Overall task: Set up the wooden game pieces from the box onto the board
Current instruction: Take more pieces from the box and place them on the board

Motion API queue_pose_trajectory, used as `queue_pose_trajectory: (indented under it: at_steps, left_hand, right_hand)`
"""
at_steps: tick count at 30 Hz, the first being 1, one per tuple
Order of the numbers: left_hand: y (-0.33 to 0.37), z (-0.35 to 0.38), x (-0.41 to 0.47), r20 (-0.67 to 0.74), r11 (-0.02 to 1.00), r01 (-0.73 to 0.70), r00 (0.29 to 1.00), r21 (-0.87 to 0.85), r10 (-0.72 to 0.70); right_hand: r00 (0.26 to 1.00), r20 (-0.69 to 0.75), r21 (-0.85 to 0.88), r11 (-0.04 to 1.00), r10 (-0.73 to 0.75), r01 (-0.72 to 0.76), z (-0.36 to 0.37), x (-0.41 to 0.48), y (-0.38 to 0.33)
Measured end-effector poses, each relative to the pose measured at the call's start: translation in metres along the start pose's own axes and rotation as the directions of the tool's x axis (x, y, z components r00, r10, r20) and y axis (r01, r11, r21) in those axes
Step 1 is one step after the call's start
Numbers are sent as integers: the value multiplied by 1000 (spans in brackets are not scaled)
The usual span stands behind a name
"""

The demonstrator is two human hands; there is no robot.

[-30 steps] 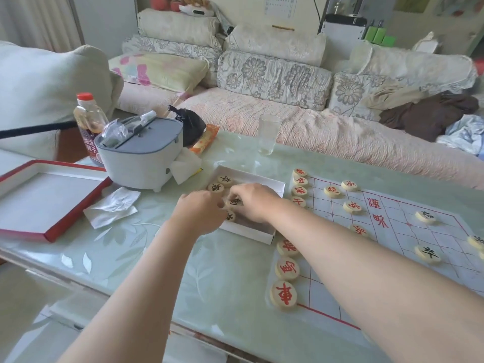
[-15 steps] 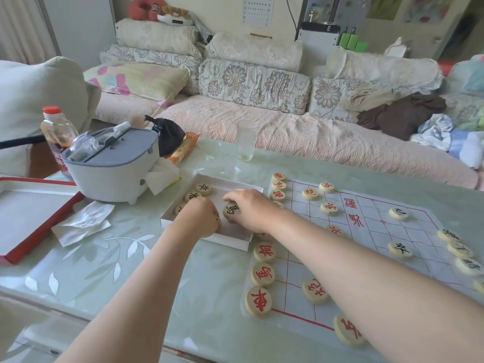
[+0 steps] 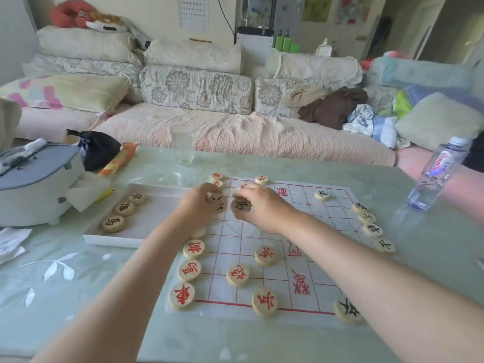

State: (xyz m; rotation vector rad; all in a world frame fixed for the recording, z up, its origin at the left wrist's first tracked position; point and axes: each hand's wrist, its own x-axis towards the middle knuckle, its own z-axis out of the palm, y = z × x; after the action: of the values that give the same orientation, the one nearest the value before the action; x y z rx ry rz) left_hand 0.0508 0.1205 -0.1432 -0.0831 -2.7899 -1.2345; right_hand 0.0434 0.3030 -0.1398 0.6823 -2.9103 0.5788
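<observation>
Soft, even daylight, fairly bright; brightest at top rt, where the room washes out to haze. Shadows faint & diffuse, only thin dark rims under the wooden pieces (image 3: 182, 296) and the arms. Glossy bench (image 3: 78, 297) carries a pale sheen w/ whitish reflections, strongest nr the glass (image 3: 182, 148). Wide-angle distortion: sofa (image 3: 235, 137) line & bench edge bow, water bottle (image 3: 434, 174) at rt edge leans and smears. Overall soft, compression mush. Slight motion blur on left hand (image 3: 196, 210) & right hand (image 3: 264, 208); far pieces' glyphs fuzzy, near ones sharp.
</observation>
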Motion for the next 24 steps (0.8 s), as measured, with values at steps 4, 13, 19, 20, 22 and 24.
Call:
queue_pose_trajectory:
  at_steps: [4, 13, 19, 20, 22, 24]
  left_hand:
    - [36, 43, -2, 122, 999, -25, 992, -40, 29]
    - [98, 116, -11, 248, 991, -107, 961, -80, 124]
    - [113, 151, -9, 253, 995, -82, 963, -51, 92]
    - [116, 155, -9, 243, 995, -76, 966, -65, 89]
    - [122, 161, -10, 234, 992, -53, 969, -116, 79]
    - [124, 168, -11, 231, 984, -4, 972, -179, 46]
  right_hand:
    - [990, -36, 1, 991, 136, -136, -28, -42, 48]
    - [911, -40, -64, 908, 411, -413, -68, -112, 151]
    - [896, 58, -120, 894, 441, -432, -69, -131, 179]
    - [896, 66, -121, 895, 440, -430, -70, -131, 180]
    - [897, 69, -105, 898, 436, -428, -69, -133, 181]
    - [896, 96, -104, 899, 434, -425, -66, -134, 184]
